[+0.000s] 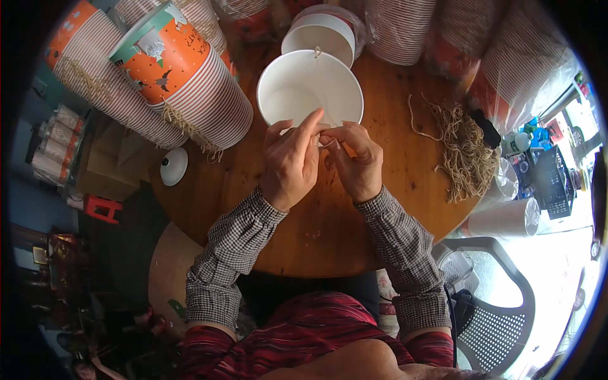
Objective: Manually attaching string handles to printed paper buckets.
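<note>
A white paper bucket stands with its open mouth toward me. A small knot of twine sits at its far rim, and a thin strand shows faintly inside. At the near rim, my left hand and my right hand meet fingertip to fingertip. Both are closed in a pinch on what looks like the twine, largely hidden by the fingers. My left index finger points up over the rim.
A tangled bundle of twine lies on the wooden table at right. Tall stacks of orange printed paper buckets lean at left, with twine hanging on them. A white lid lies by the left edge. A grey chair stands at right.
</note>
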`<state>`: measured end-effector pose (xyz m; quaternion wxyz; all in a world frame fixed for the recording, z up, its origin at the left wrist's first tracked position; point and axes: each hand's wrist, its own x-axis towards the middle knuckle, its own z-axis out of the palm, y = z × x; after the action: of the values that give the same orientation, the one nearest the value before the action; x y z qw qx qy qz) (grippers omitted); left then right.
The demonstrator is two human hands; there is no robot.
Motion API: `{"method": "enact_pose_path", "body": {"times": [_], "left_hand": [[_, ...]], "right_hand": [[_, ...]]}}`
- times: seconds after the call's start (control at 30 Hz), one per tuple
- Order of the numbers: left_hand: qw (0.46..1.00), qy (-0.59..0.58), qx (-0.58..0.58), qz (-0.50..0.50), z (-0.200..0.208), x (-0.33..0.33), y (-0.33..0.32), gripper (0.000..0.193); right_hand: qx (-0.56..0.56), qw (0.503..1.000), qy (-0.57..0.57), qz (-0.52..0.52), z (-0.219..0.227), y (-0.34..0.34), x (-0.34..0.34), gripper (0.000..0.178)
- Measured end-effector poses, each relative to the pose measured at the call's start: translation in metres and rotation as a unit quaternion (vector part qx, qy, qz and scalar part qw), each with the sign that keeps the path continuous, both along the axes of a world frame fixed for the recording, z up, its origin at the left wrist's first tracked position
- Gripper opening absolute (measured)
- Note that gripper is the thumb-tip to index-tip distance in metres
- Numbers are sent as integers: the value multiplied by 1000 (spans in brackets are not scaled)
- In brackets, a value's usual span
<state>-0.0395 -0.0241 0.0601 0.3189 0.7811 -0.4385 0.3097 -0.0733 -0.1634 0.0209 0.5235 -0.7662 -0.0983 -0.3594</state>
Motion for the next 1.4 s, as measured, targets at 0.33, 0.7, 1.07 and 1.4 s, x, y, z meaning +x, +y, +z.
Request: {"method": "enact_pose_path", "body": {"times": [0.33,0.7,1.07,1.4], "left_hand": [[992,114,-38,-40,-22,5,12,29],[982,152,-78,-85,-22,11,16,18],[960,233,-83,-128,-14,27,21,5],[744,590,-248,-194,-14,26,37,17]], "right_hand": [[-77,993,-46,-71,2,-1,2,5],[-41,997,-3,-70,-3,1,6,15],[44,999,3,0,-3,-9,11,10],[285,936,103,182,7,-4,0,13]]}}
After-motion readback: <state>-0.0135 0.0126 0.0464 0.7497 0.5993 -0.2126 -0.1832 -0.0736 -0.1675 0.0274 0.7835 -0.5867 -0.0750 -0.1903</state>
